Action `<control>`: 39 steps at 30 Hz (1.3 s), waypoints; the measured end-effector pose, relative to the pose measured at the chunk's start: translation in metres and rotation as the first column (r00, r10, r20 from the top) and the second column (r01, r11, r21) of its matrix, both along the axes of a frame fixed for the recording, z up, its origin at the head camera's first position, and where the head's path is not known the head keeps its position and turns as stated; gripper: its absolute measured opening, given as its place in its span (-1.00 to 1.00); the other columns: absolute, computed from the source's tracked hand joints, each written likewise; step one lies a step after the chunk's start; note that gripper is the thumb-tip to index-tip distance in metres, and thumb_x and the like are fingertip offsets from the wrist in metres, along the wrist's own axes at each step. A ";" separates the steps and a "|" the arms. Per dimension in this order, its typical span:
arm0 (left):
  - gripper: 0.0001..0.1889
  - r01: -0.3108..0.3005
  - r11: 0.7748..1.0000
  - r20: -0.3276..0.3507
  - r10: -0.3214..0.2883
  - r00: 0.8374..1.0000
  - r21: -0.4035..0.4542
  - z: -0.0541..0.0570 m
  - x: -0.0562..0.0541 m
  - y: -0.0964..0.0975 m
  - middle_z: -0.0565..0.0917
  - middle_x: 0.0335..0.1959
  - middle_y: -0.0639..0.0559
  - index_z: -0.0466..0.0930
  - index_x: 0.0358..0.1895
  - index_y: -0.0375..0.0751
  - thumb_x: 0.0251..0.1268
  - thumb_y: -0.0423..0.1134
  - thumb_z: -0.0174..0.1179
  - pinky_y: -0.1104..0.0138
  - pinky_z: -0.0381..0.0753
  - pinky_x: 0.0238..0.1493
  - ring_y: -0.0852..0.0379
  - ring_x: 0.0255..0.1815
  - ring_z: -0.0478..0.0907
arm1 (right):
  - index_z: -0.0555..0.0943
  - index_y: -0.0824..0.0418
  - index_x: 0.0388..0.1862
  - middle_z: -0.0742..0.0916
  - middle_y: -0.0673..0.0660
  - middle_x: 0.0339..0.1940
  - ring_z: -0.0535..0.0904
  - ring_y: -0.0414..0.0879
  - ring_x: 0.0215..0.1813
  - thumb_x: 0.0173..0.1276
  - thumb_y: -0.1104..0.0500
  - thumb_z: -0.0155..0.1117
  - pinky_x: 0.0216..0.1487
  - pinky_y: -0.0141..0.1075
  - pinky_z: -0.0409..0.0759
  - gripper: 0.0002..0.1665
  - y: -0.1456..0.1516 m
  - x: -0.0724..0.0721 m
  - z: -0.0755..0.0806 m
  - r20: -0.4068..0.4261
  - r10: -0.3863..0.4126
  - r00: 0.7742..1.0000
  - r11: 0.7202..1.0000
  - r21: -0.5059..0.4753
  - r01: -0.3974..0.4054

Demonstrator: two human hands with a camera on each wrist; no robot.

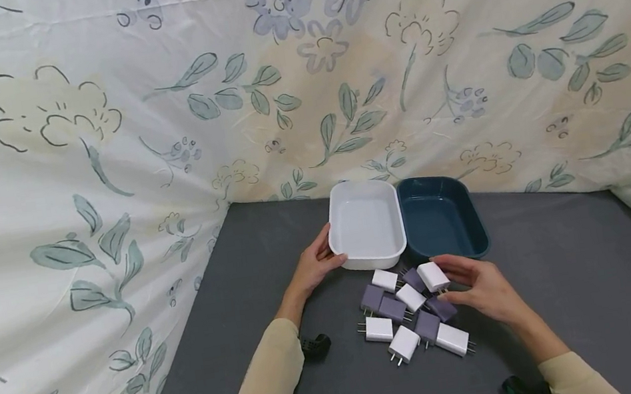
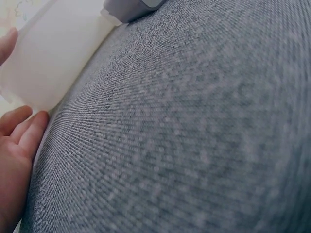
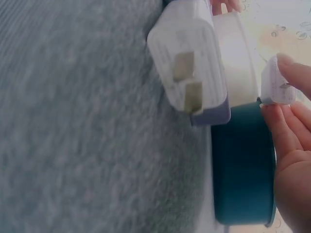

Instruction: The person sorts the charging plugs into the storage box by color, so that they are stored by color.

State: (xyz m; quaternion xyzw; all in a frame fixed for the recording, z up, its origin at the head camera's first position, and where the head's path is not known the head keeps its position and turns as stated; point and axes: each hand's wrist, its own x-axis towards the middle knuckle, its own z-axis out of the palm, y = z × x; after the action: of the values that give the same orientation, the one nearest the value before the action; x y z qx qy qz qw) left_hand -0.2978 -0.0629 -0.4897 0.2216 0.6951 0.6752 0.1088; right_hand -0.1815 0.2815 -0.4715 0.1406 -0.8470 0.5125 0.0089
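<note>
The right hand (image 1: 485,284) pinches a white, blocky plastic plug adapter (image 1: 432,276) between thumb and fingers, at the far edge of a heap of white and purple adapters (image 1: 393,309), near the dark-teal rectangular dish (image 1: 444,219). The left hand (image 1: 315,268) clasps the white rectangular dish (image 1: 366,225) at its corner. Raising the prongs clear should avoid snagging neighbours.

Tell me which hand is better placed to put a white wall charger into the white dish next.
Probably the right hand: it pinches a white wall charger. The left hand holds no charger and grips the left side of the white dish, so it seems better placed for steadying.
</note>
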 end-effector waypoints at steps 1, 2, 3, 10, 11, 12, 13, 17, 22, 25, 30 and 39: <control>-0.08 0.001 1.000 -0.002 -0.001 1.000 -0.002 0.000 0.000 0.000 0.16 0.54 -0.19 -0.09 0.58 -0.16 0.25 -0.34 0.30 0.11 0.38 0.40 -0.12 0.51 0.22 | 0.46 0.22 0.32 0.59 0.28 0.28 0.54 -0.54 0.11 0.04 0.19 0.57 0.03 -0.57 0.60 -0.17 -0.002 0.000 0.001 -0.002 -0.001 1.000 1.000 -0.001 0.001; -0.08 0.001 1.000 -0.004 -0.001 1.000 -0.002 0.000 0.000 0.000 0.16 0.54 -0.18 -0.09 0.58 -0.16 0.25 -0.34 0.30 0.11 0.39 0.40 -0.11 0.50 0.22 | 0.46 0.22 0.32 0.59 0.27 0.28 0.55 -0.52 0.11 0.04 0.19 0.57 0.04 -0.56 0.60 -0.17 -0.003 0.000 0.002 -0.001 -0.002 1.000 1.000 -0.004 0.002; -0.08 0.002 1.000 -0.005 -0.002 1.000 -0.002 0.000 -0.001 0.000 0.16 0.54 -0.18 -0.10 0.58 -0.16 0.26 -0.34 0.30 0.11 0.39 0.40 -0.11 0.50 0.22 | 0.46 0.21 0.32 0.59 0.27 0.28 0.55 -0.51 0.11 0.04 0.19 0.57 0.04 -0.55 0.61 -0.17 -0.005 0.000 0.002 -0.001 -0.004 1.000 1.000 -0.001 0.004; -0.08 -0.004 1.000 0.007 0.004 1.000 -0.009 0.000 0.000 0.001 0.19 0.53 -0.13 -0.08 0.58 -0.13 0.25 -0.33 0.31 0.19 0.42 0.38 -0.06 0.49 0.26 | 0.47 0.20 0.32 0.58 0.28 0.29 0.60 -0.40 0.12 0.04 0.17 0.58 0.05 -0.47 0.63 -0.17 -0.016 -0.004 0.007 0.009 -0.006 1.000 1.000 -0.022 0.006; -0.08 -0.005 1.000 0.008 0.005 1.000 -0.010 0.000 0.000 0.001 0.19 0.53 -0.12 -0.08 0.58 -0.13 0.25 -0.33 0.31 0.19 0.43 0.37 -0.05 0.49 0.26 | 0.47 0.21 0.32 0.58 0.29 0.29 0.60 -0.40 0.12 0.04 0.17 0.57 0.05 -0.48 0.63 -0.18 -0.017 -0.005 0.008 0.011 0.000 1.000 0.999 -0.035 0.000; -0.08 -0.006 1.000 0.009 0.006 1.000 -0.009 0.000 0.000 0.001 0.19 0.54 -0.11 -0.07 0.58 -0.12 0.25 -0.33 0.31 0.19 0.43 0.37 -0.05 0.49 0.26 | 0.46 0.22 0.32 0.58 0.31 0.29 0.59 -0.41 0.12 0.05 0.18 0.57 0.05 -0.49 0.63 -0.18 -0.018 -0.006 0.008 0.012 0.007 1.000 0.999 -0.047 -0.007; -0.08 -0.008 1.000 0.011 0.009 1.000 -0.007 0.001 0.000 0.001 0.20 0.54 -0.10 -0.07 0.58 -0.12 0.25 -0.33 0.31 0.18 0.42 0.38 -0.04 0.49 0.26 | 0.46 0.23 0.32 0.57 0.32 0.29 0.59 -0.42 0.12 0.05 0.19 0.57 0.05 -0.50 0.63 -0.18 -0.019 -0.007 0.009 0.011 0.015 1.000 0.998 -0.063 -0.014; -0.08 -0.006 1.000 0.007 0.006 1.000 0.004 0.002 0.000 0.002 0.19 0.54 -0.11 -0.08 0.58 -0.14 0.25 -0.34 0.31 0.12 0.40 0.40 -0.06 0.49 0.25 | 0.45 0.27 0.33 0.55 0.37 0.29 0.58 -0.46 0.13 0.08 0.25 0.53 0.06 -0.53 0.61 -0.20 -0.020 -0.010 0.011 -0.002 0.044 0.999 0.991 -0.123 -0.044; -0.09 -0.004 1.000 0.004 0.004 1.000 0.005 0.001 0.002 0.002 0.18 0.54 -0.14 -0.09 0.58 -0.15 0.26 -0.35 0.30 0.07 0.37 0.40 -0.09 0.49 0.25 | 0.46 0.29 0.31 0.56 0.39 0.27 0.58 -0.46 0.13 0.06 0.28 0.54 0.06 -0.54 0.60 -0.20 -0.022 -0.013 0.013 -0.017 0.046 0.999 0.987 -0.152 -0.048; -0.09 -0.016 1.000 0.002 0.016 1.000 0.011 0.001 0.003 0.001 0.19 0.53 -0.14 -0.06 0.57 -0.15 0.24 -0.36 0.31 0.03 0.36 0.40 -0.10 0.49 0.25 | 0.44 0.29 0.33 0.55 0.38 0.29 0.58 -0.46 0.13 0.07 0.25 0.54 0.06 -0.51 0.61 -0.19 -0.026 -0.015 0.014 -0.004 0.062 0.998 0.987 -0.149 -0.062; -0.09 -0.011 1.000 -0.002 0.011 1.000 0.012 -0.001 0.003 -0.001 0.19 0.53 -0.14 -0.06 0.57 -0.15 0.24 -0.35 0.31 0.04 0.37 0.40 -0.09 0.49 0.25 | 0.44 0.26 0.33 0.55 0.33 0.30 0.59 -0.41 0.14 0.07 0.22 0.55 0.05 -0.43 0.65 -0.18 -0.033 -0.018 0.018 0.038 0.059 0.998 0.989 -0.139 -0.054; -0.09 -0.005 1.000 -0.013 0.006 1.000 0.003 0.002 0.005 -0.001 0.17 0.54 -0.14 -0.08 0.57 -0.16 0.26 -0.35 0.30 0.03 0.35 0.41 -0.09 0.50 0.23 | 0.47 0.14 0.31 0.58 0.21 0.30 0.56 0.12 0.28 0.08 0.17 0.56 0.12 -0.30 0.65 -0.22 -0.046 -0.024 0.027 0.060 0.029 0.998 0.996 -0.086 -0.023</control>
State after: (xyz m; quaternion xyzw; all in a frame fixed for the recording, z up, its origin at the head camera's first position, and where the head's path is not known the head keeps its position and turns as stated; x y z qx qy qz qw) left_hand -0.2925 -0.0642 -0.4874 0.2243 0.6955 0.6750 0.1019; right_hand -0.2052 0.2352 -0.4443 0.1355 -0.8222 0.5525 -0.0177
